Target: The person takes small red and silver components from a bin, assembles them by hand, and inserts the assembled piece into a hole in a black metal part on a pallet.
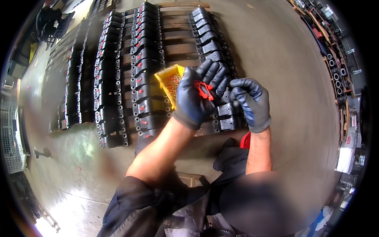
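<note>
Several small red plastic pieces (204, 90), thin with rounded ends, lie on the upturned palm of my left hand (197, 93), its gloved fingers stretched out and slightly cupped. To the right, apart from it, my right hand (251, 103) has its gloved fingers curled with thumb and fingertips together. Whatever is between them, if anything, is hidden. Behind my left hand a yellow bin (161, 81) holds many small red and brass-coloured bits. It rests on the rows of black parts, partly covered by the hand. Red pieces (139, 80) stick up along the black row (147, 59) left of the bin.
A wooden pallet (179, 50) carries several long rows of black ridged parts, one row (209, 35) just behind my hands. Shelving with stacked goods (335, 71) runs along the far right. A red round object (245, 140) is below my right wrist. Another person (47, 21) is at the far left.
</note>
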The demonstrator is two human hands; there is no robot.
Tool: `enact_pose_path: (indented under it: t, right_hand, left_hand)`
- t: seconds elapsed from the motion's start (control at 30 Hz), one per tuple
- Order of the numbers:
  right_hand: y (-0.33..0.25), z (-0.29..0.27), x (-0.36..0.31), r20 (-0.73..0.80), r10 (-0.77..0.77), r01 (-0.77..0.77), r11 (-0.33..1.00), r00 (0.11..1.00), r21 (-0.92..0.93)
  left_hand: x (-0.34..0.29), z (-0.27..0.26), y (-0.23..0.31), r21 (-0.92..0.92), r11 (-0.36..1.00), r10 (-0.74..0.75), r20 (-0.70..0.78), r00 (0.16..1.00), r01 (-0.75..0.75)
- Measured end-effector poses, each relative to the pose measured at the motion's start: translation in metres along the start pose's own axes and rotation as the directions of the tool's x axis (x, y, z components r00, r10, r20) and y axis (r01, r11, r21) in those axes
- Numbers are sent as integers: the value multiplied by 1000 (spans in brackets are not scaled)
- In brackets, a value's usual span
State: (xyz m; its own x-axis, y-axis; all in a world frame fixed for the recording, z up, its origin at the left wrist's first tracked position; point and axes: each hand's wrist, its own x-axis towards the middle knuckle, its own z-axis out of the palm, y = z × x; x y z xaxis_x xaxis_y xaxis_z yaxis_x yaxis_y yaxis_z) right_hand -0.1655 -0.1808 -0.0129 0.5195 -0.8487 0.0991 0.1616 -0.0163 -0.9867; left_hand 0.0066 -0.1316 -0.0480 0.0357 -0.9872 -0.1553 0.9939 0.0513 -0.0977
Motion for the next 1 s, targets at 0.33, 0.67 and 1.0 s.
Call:
enact_pose_path:
  t: [0.33, 0.67, 1.0]
  right_hand:
    - [-30, 35, -21, 80, 163, -110, 885, 983, -452]
    - [-2, 35, -22, -17, -87, 51, 722, 996, -690]
    - [5, 19, -11, -159, 114, -120, 992, 981, -27]
  left_hand:
    - [-14, 4, -8, 100, 995, 1, 137, 991, -15]
    - [-5, -7, -24, 155, 986, 59, 70, 996, -69]
    - [7, -42, -21, 398, 917, 30, -106, 994, 14]
